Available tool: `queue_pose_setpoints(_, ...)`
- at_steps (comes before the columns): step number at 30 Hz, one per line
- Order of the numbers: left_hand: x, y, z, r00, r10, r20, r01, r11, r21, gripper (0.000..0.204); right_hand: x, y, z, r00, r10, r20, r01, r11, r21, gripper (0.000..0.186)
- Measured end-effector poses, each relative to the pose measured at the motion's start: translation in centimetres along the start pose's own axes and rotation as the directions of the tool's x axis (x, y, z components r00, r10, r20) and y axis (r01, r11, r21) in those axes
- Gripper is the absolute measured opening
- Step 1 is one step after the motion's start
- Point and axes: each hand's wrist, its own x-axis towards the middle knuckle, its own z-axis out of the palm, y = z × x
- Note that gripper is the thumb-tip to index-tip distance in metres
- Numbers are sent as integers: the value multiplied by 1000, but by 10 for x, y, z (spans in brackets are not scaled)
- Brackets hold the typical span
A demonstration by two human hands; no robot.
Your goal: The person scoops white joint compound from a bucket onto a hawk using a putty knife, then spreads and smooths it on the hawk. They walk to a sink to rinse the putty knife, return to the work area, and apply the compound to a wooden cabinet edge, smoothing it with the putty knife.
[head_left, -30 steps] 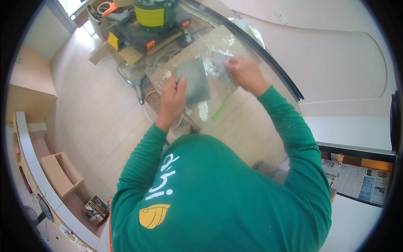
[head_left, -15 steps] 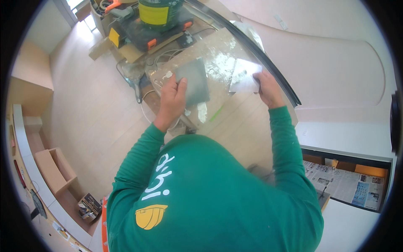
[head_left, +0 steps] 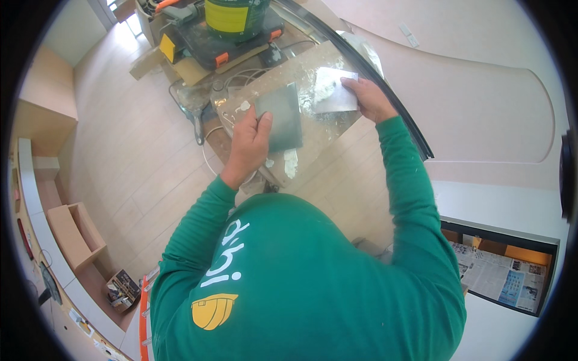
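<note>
My left hand (head_left: 248,137) is closed on a dull gray square plate (head_left: 281,117), gripping its left side above a dusty board (head_left: 320,138). At its right, my right hand (head_left: 368,96) pinches the right edge of a shiny metal blade (head_left: 329,89), which lies on or just above the board's white smears. Scraps of white filler (head_left: 291,162) mark the board beside the gray plate. A scraper with a dark handle (head_left: 197,127) lies left of the board, by pale cables (head_left: 239,78).
A green bucket (head_left: 233,23) stands on a black toolbox (head_left: 217,50) at the back. A dark curved rail (head_left: 409,123) runs along the right. Cardboard boxes (head_left: 71,231) sit on the left, with an orange ladder (head_left: 146,319) at lower left. Newspaper (head_left: 506,271) lies at lower right.
My right hand with the shiny blade went right from beside the gray plate, then moved up and slightly left, flattening its angle to my view. My left hand has barely moved.
</note>
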Motion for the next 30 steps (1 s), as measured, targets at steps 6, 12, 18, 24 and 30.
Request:
queue_pose_setpoints(6,0,6,3,998,45,-38,-45,999,-3,34,-19,-61,1,929,-315,195,370,798,-476,37)
queue_pose_setpoints(12,-2,-2,-1,1000,-17,-1,17,1000,2,34,-58,-26,47,697,-583,417,426,-131,-895,38)
queue_pose_setpoints(18,-1,13,3,997,72,-29,-71,997,42,33,-103,22,43,736,-383,559,473,-300,-828,47)
queue_pose_setpoints(24,-1,-1,2,1000,24,-10,-24,999,-37,33,-74,-29,38,727,-431,535,469,-257,-845,21)
queue_pose_setpoints(30,-2,14,-1,999,33,-13,-33,999,33,35,-101,-7,33,699,-339,629,616,-160,-771,29)
